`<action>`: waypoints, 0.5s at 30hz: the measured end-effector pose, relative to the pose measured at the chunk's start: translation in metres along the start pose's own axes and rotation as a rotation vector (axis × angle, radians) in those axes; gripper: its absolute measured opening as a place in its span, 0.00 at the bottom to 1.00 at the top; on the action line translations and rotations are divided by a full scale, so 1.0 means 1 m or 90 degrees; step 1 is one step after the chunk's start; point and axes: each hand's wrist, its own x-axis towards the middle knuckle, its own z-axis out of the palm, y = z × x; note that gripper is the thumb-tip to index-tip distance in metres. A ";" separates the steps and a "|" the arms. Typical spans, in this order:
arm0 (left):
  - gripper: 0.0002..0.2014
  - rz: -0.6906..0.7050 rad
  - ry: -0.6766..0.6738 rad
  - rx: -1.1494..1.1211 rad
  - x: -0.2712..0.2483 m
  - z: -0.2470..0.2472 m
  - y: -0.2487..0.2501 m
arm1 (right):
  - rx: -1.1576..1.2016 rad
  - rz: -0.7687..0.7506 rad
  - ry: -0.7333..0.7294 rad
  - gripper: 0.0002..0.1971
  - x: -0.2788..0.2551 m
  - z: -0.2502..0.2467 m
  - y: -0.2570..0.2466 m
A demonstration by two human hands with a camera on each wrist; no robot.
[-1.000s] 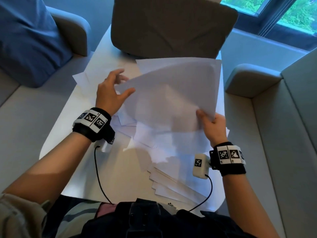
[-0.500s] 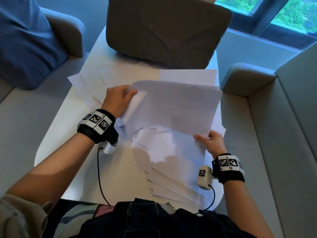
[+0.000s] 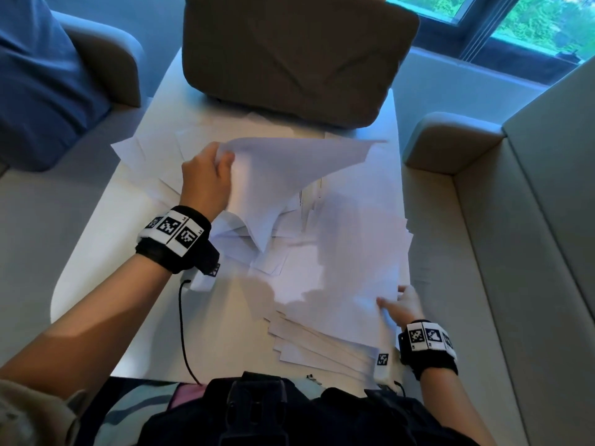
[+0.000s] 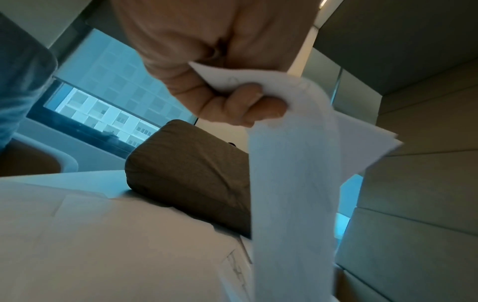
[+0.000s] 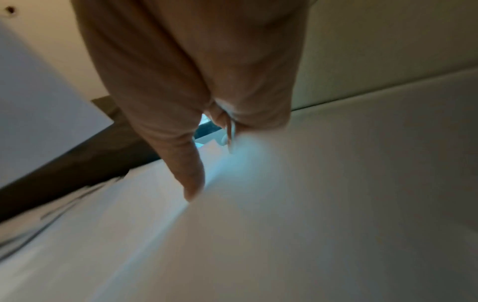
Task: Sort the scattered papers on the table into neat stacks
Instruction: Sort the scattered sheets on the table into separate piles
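1. A white rectangular worktop point(image 3: 106, 252) with rounded corners is seen from above, strewn with loose white paper sheets.
2. A lifted white paper sheet point(image 3: 289, 175) is pinched at its corner by the left hand point(image 3: 206, 178), with thumb and curled fingers closed on it; the sheet hangs curved above the pile.
3. In the left wrist view, the same sheet point(image 4: 292, 183) is seen gripped between the thumb and the fingers point(image 4: 248, 102), drooping downward.
4. The right hand point(image 3: 404, 305) is seen at the near right edge of the worktop, fingers extended and relaxed, touching the top of a fanned stack of white sheets point(image 3: 338, 275).
5. In the blurred right wrist view, one straight finger point(image 5: 191, 173) is shown pressing down on the paper surface.
6. More scattered white sheets point(image 3: 154, 149) are spread flat on the far left of the worktop.
7. A large brown fabric cushion point(image 3: 296, 56) is set on the far end of the worktop, touching the farthest papers.
8. Beige sofa seating point(image 3: 515, 252) lies along the right side, and a blue cushion point(image 3: 38, 82) at the far left.
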 end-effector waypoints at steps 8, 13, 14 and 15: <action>0.13 0.033 -0.058 -0.111 -0.026 0.027 0.039 | 0.113 -0.210 0.103 0.22 -0.036 -0.014 -0.052; 0.11 0.070 -0.235 -0.139 -0.061 0.054 0.043 | 0.509 -0.059 -0.183 0.34 -0.044 -0.013 -0.094; 0.11 0.069 -0.273 -0.137 -0.066 0.058 0.041 | 0.513 -0.052 -0.188 0.28 -0.041 -0.011 -0.095; 0.10 0.069 -0.313 -0.133 -0.070 0.061 0.038 | 0.515 -0.049 -0.184 0.21 -0.041 -0.009 -0.095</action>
